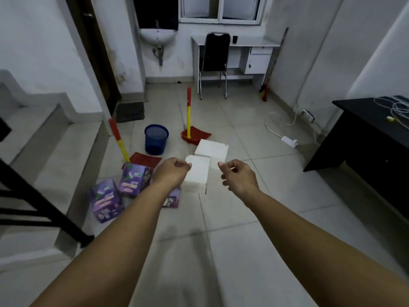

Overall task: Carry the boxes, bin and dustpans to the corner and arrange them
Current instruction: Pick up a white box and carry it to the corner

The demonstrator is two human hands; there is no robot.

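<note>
Two white boxes lie on the tiled floor, a near white box (pixel 198 173) and a far white box (pixel 212 149). Purple boxes (pixel 106 200) (pixel 132 180) lie to their left, a third partly hidden under my left forearm. A blue mesh bin (pixel 156 139) stands beyond them. Two red dustpans with red-and-yellow handles stand nearby, the left dustpan (pixel 145 159) and the far dustpan (pixel 195 134). My left hand (pixel 171 172) and my right hand (pixel 238 176) hover above the near white box, fingers curled, holding nothing.
Steps with a black railing (pixel 44 209) run along the left. A black desk (pixel 365 138) stands at the right, with a cable and charger (pixel 288 140) on the floor. A sink (pixel 157 36), chair (pixel 213 60) and white desk (pixel 243 44) line the far wall.
</note>
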